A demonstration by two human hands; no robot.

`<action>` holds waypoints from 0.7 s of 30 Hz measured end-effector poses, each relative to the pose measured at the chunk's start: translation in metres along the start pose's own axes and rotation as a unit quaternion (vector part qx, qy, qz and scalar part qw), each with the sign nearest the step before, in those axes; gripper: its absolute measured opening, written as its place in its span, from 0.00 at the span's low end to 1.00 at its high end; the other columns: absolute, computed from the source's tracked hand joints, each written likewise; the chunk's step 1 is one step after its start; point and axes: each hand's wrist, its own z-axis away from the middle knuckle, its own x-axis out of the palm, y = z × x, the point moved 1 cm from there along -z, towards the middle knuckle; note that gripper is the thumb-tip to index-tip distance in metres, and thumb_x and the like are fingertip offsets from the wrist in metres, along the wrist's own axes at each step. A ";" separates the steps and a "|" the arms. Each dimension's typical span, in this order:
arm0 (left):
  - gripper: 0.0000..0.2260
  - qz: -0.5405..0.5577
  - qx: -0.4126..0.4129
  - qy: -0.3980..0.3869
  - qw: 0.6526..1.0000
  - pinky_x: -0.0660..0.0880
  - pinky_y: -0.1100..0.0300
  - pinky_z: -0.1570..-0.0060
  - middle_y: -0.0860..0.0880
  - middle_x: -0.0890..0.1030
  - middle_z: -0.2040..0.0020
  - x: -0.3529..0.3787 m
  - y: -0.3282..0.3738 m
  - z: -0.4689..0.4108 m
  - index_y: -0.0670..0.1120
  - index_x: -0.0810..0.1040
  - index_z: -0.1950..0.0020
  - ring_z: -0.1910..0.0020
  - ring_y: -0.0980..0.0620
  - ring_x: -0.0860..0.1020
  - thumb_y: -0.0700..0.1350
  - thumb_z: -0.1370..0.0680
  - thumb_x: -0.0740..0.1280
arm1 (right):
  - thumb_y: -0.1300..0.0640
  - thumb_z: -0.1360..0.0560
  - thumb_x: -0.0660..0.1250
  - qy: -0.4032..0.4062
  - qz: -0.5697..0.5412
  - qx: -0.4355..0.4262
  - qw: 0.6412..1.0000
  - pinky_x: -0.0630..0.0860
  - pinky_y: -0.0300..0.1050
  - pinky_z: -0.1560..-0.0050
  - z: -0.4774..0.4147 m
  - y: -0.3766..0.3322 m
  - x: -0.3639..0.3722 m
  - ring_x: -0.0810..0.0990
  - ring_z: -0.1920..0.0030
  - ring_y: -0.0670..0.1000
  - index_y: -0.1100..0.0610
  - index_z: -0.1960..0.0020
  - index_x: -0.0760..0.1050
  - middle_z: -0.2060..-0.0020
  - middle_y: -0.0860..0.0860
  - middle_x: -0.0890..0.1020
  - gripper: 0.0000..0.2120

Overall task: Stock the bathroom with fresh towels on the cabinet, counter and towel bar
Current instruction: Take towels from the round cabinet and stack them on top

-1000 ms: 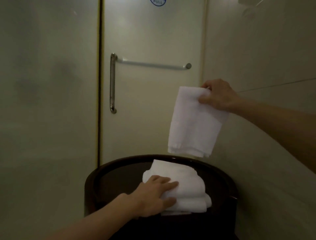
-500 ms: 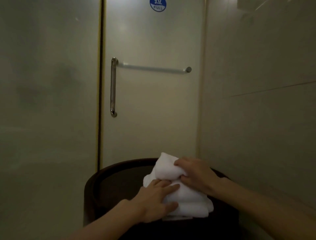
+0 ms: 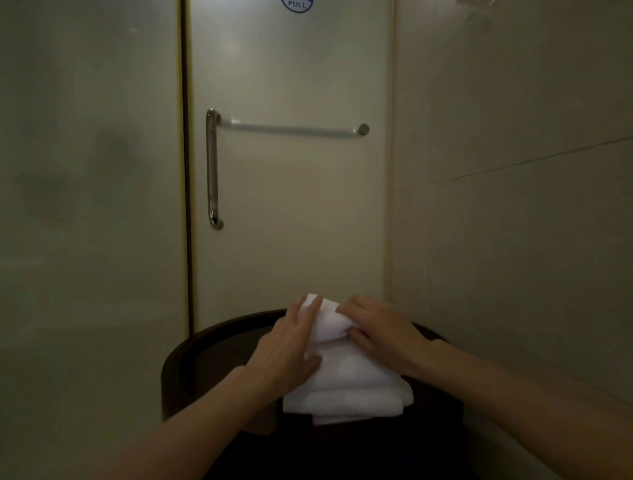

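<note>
1. On the right hand, the fingers are curled into the right end of the top towel, and a fold of its cloth is pinched between them.
2. On the left hand, the fingers are held straight and close together and laid flat against the left side of that same towel. The thumb is pressed onto the layer beneath.
3. The top towel is flanked by both hands, whose fingertips are brought near each other at its upper edge. Bare forearms are seen running in from the lower corners.
4. The top towel is seen bunched, not flat, and it is seated on the towel stack of folded white towels.
5. The stack is carried on the dark round cabinet, towards its right side.
6. Behind the cabinet a pale door is seen, fitted with a vertical metal handle and a horizontal towel bar. A blue PULL sticker is cut off by the top edge.
7. The door is bordered by a frosted panel on the left and a wall on the right.
</note>
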 end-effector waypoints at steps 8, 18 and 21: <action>0.31 -0.099 0.030 -0.021 0.994 0.49 0.42 0.27 0.53 0.49 0.22 0.014 -0.009 0.006 0.55 0.49 0.23 0.23 0.49 0.47 0.60 0.22 0.57 | 0.42 0.23 0.59 -0.088 0.034 -0.024 0.995 0.70 0.50 0.39 0.016 0.003 0.005 0.72 0.36 0.53 0.51 0.28 0.65 0.35 0.51 0.72 0.26; 0.36 -0.039 0.079 -0.084 0.993 0.57 0.48 0.27 0.52 0.49 0.22 0.024 -0.009 0.002 0.58 0.46 0.23 0.24 0.49 0.48 0.63 0.25 0.62 | 0.35 0.25 0.57 -0.195 0.158 -0.006 0.968 0.54 0.60 0.27 0.030 0.006 0.023 0.50 0.24 0.59 0.58 0.22 0.40 0.22 0.58 0.48 0.44; 0.35 -0.029 0.079 -0.070 0.994 0.54 0.49 0.26 0.49 0.51 0.22 0.029 -0.006 0.001 0.54 0.50 0.22 0.24 0.47 0.49 0.61 0.24 0.62 | 0.37 0.24 0.57 -0.195 0.153 -0.004 0.969 0.54 0.60 0.27 0.030 0.008 0.026 0.50 0.23 0.59 0.58 0.22 0.42 0.22 0.58 0.47 0.42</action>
